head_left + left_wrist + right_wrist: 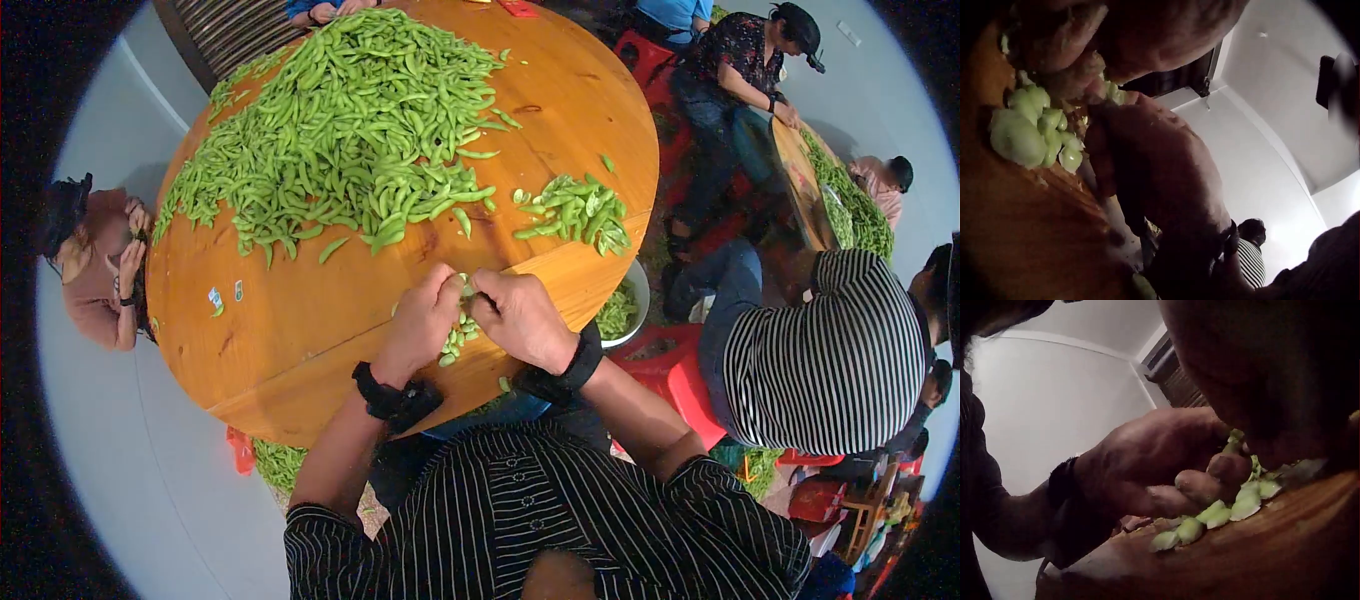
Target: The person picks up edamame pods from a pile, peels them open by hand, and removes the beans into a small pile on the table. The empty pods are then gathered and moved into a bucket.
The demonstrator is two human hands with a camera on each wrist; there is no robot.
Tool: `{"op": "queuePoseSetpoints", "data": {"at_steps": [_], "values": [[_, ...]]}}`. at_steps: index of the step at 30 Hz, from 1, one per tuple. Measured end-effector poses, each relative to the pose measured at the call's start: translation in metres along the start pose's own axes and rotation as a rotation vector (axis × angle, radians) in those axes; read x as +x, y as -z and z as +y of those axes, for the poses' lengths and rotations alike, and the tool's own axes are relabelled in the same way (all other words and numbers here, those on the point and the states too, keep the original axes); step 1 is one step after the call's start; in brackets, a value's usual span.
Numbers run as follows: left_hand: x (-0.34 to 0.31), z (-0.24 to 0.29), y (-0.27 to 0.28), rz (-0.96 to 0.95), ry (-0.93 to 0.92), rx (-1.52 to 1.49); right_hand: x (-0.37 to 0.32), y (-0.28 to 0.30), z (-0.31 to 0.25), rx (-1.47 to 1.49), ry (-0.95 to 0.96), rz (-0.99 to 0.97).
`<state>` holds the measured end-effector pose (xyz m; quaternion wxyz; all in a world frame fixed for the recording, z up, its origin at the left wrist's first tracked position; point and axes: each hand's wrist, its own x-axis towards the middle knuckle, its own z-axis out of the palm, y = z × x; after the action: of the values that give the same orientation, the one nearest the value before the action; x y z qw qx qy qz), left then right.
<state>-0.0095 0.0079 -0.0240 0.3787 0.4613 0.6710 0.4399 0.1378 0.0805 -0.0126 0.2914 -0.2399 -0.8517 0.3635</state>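
Note:
Both hands meet over the near edge of a round wooden table (320, 330). My left hand (422, 318) and right hand (525, 315) pinch a green soybean pod (463, 281) between their fingertips, the pod mostly covered by the fingers. Just beneath them, a small cluster of shelled soybeans (452, 347) lies on the wood. The left wrist view shows these pale green beans (1019, 137) close up beside the fingers. In the right wrist view, the left hand (1154, 462) has its fingers curled, with bits of green at the thumb and fingertips.
A large heap of soybean pods (350, 130) covers the table's far side. To the right lies a smaller heap of pods (575, 212). Below the right edge stands a metal bowl (643, 300) with green pods. People sit around, one in a striped shirt (825, 350) close by.

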Motion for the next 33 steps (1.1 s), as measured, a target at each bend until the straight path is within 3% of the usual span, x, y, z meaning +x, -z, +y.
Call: {"op": "queuePoseSetpoints", "data": {"at_steps": [7,9,10,12,14,16,18,20,22,24,27,28,30,31,33], "values": [[0.004,-0.003,0.003,-0.038,0.083,-0.138,-0.001,0.001,0.002,-0.033,0.010,0.006],[0.004,-0.008,0.003,0.111,-0.699,0.356,0.000,0.004,0.004,0.073,-0.049,0.003],[0.002,-0.008,0.005,0.109,-0.702,0.356,0.001,0.005,0.006,0.179,-0.109,0.001],[-0.002,-0.006,0.007,-0.017,-0.215,0.043,0.000,0.001,0.012,0.243,-0.166,0.011],[-0.005,0.002,0.008,-0.002,-0.222,0.075,-0.001,-0.001,0.014,0.306,-0.224,0.015],[-0.008,0.012,0.008,0.012,-0.230,0.109,0.002,0.003,0.002,0.335,-0.151,0.094],[-0.009,0.018,0.008,-0.062,-0.006,0.002,0.001,0.005,0.007,0.328,-0.212,0.050],[-0.004,0.004,0.010,-0.115,-0.008,-0.069,0.001,0.006,0.009,0.320,-0.273,0.007],[-0.003,0.011,0.013,-0.167,-0.005,-0.141,0.002,0.007,0.005,0.336,-0.163,0.036],[-0.005,0.024,0.020,-0.290,0.320,-0.408,0.003,0.009,0.004,0.326,-0.149,0.015],[-0.003,0.018,0.023,-0.322,0.346,-0.418,0.005,0.010,0.004,0.272,-0.127,0.003],[-0.002,0.009,0.021,-0.322,0.346,-0.418,0.005,0.009,0.004,0.229,-0.122,0.010],[-0.003,0.000,0.015,-0.128,-0.525,0.507,0.006,0.011,0.001,0.221,-0.129,0.025],[-0.004,0.004,0.014,-0.128,-0.525,0.506,0.007,0.011,-0.001,0.211,-0.136,0.042],[-0.007,0.018,0.008,-0.173,0.185,0.172,0.007,0.010,-0.002,0.188,-0.153,0.047]]}}
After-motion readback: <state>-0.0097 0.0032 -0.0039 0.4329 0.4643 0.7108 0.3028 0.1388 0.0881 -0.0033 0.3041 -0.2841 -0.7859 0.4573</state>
